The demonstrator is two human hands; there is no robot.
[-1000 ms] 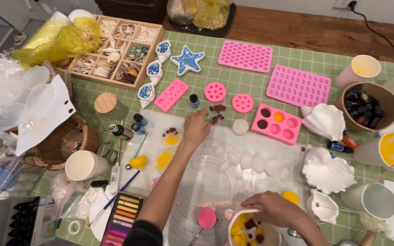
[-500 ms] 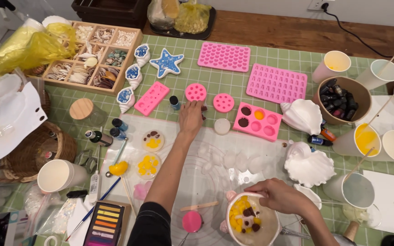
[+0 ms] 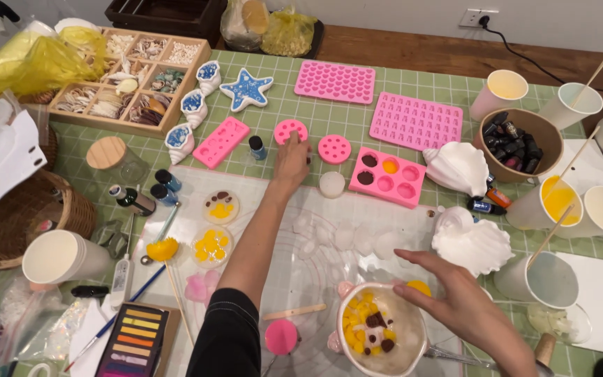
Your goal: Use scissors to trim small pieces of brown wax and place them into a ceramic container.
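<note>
My left hand reaches forward over the table, its fingertips touching a small round pink mould. A second round pink mould lies just to its right, and a small dark bottle stands to its left. My right hand hovers near the front edge, fingers spread, over the rim of a white pot that holds yellow and dark pieces. Between the hands a clear mat carries several white translucent pieces.
A pink six-cup mould sits right of centre, flat pink moulds behind it. White shell dishes, paper cups and a bowl of dark bottles crowd the right. A wooden compartment tray and wicker basket stand left; a pastel box lies in front.
My left hand has moved forward and slightly left onto the round pink mould. My right hand has lifted from the white pot's rim and spread above it. The view has shifted.
</note>
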